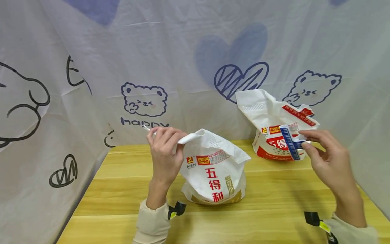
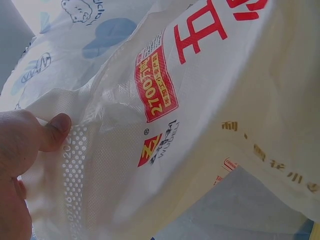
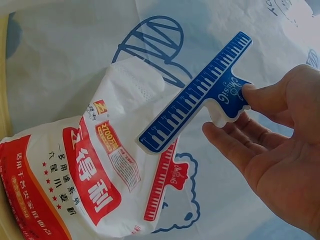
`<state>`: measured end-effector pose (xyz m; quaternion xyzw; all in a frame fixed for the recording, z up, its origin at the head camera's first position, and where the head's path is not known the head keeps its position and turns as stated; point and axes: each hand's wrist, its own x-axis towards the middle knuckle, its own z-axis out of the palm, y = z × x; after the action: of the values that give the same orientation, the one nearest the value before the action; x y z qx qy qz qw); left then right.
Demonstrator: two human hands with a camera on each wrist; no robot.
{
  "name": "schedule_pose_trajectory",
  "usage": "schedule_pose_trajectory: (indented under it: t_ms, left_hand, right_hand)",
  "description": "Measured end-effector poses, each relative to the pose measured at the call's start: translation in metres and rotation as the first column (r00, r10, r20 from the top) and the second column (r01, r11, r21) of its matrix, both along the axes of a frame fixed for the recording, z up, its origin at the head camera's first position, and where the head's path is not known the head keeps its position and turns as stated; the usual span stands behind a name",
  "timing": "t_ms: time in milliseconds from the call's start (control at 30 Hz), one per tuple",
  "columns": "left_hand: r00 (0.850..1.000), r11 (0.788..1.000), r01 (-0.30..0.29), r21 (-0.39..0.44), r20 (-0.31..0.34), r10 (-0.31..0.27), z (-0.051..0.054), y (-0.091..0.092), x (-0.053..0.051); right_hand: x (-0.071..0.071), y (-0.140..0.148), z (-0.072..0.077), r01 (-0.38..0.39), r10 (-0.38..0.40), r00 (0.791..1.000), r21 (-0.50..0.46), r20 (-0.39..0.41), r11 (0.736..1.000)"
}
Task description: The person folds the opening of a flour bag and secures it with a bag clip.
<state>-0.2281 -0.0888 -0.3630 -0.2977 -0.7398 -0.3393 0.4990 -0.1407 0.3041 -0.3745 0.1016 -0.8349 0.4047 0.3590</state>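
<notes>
My left hand [image 1: 166, 150] grips the top left edge of a white flour bag [image 1: 210, 169] with red and gold print, standing on the table. In the left wrist view the thumb presses on the dotted strip along that edge. My right hand [image 1: 330, 162] pinches the handle of a blue bag clip [image 3: 197, 95] with a piano-key pattern, thumb on one side and fingers on the other. The blue clip is in the air, in front of a second flour bag [image 3: 100, 165]. A red clip [image 1: 298, 115] of the same shape sits on that bag's folded top.
The wooden table [image 1: 122, 193] has the second bag at its back right. A white cloth [image 1: 182, 51] with blue hearts and bear drawings hangs behind and at both sides.
</notes>
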Motion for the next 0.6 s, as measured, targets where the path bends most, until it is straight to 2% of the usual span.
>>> schedule_pose_trajectory:
  t_ms: [300, 600]
  left_hand:
    - [1.000, 1.000, 0.004, 0.003, -0.016, -0.004, -0.001, 0.001, 0.000]
    - [1.000, 1.000, 0.004, 0.001, -0.013, -0.004, 0.000, 0.000, 0.001]
  right_hand:
    - [-0.005, -0.009, 0.003, -0.044, 0.043, 0.999, -0.044, -0.015, 0.998]
    - [-0.008, -0.019, 0.004, -0.055, 0.055, 0.998, -0.033, -0.010, 0.998]
